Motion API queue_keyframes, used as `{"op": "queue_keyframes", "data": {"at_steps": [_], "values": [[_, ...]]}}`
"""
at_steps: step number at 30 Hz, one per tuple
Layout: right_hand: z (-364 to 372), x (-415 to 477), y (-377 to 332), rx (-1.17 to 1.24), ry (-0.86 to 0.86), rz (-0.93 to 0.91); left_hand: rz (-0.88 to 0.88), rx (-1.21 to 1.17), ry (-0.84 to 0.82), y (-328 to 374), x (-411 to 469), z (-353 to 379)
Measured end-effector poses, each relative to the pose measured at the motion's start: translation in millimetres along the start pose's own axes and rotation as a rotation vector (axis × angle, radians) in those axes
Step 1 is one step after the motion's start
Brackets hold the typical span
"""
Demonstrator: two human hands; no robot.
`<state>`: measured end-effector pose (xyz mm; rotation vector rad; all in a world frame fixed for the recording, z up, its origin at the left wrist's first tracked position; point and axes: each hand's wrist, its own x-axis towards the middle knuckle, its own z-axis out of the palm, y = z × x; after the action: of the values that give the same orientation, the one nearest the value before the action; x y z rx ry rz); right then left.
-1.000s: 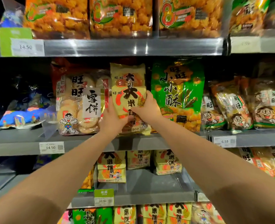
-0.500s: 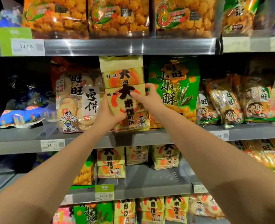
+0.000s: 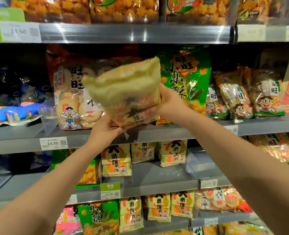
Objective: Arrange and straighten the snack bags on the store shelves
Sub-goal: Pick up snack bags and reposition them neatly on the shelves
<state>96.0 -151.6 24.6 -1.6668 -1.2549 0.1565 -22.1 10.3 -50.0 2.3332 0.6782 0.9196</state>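
I hold a yellow rice-cracker bag (image 3: 123, 92) in both hands, off the middle shelf (image 3: 174, 131). It is tilted with its top leaning toward me and blurred by motion. My left hand (image 3: 104, 129) grips its lower left corner from below. My right hand (image 3: 167, 102) grips its right edge. Behind it stand a clear red-topped cracker bag (image 3: 70, 99) on the left and a green snack bag (image 3: 188, 78) on the right.
Orange snack bags (image 3: 123, 7) fill the top shelf. Small cartoon-face bags (image 3: 239, 99) stand at the right of the middle shelf, and a blue bag (image 3: 13, 112) lies flat at its left. More yellow cracker bags (image 3: 116, 160) stand on the two lower shelves.
The yellow bag stood upright on the shelf between my hands. It has been lifted out and tipped forward; my left hand dropped under its lower corner.
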Motion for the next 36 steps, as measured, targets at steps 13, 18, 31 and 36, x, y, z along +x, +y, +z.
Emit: {"op": "queue_keyframes", "data": {"at_steps": [13, 18, 31, 36], "values": [[34, -139, 104, 0.277, 0.112, 0.275, 0.021, 0.128, -0.237, -55, -61, 51], [54, -121, 180, 0.285, 0.141, 0.444, -0.046, 0.164, -0.242, -67, -61, 66], [74, -24, 257, 0.122, -0.075, 0.759, -0.137, 0.088, -0.232, -118, -58, 116], [82, 2, 254, 0.078, -0.183, 0.855, -0.196, 0.093, -0.26, -127, -45, 123]]}}
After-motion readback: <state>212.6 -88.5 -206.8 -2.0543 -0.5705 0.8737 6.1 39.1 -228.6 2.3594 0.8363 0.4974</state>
